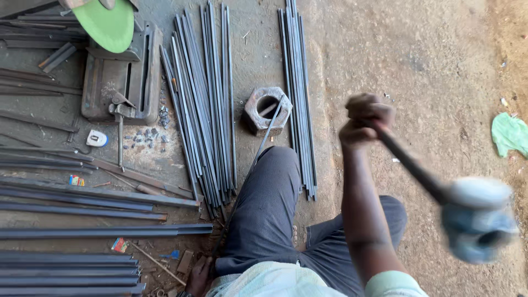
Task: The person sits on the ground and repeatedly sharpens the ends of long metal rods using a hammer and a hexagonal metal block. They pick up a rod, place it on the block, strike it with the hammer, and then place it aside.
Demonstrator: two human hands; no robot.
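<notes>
Raised at the right of the view: a hammer (477, 219), head blurred and pale, dark handle slanting up-left into the right hand (366, 118). Fist closed tight around the handle's end, forearm running down toward the lower edge. Low at the bottom edge, the left hand (198, 278), fingers curled on the near end of a thin steel rod (258, 157). Rod slanting up-right along the left side of a grey-trousered leg (264, 209), far end resting in the hole of a large rusty hex nut (267, 110). Nut flat on the dirt floor, just beyond the knee.

Either side of the nut, two bundles of long thin rods on the ground: the wider bundle (203, 104) to its left, fanned slightly; the narrower bundle (298, 93) to its right, laid almost straight. Further left, a cut-off saw with a green disc (107, 25) over a heavy metal base (121, 77), small metal offcuts (148, 135) scattered by its front edge. Beside those, a small white tape measure (97, 138). Down the left side, long dark steel bars (82, 209) lying across the view in rows. Far right, on bare earth, a crumpled green cloth (509, 133), well apart from everything else.
</notes>
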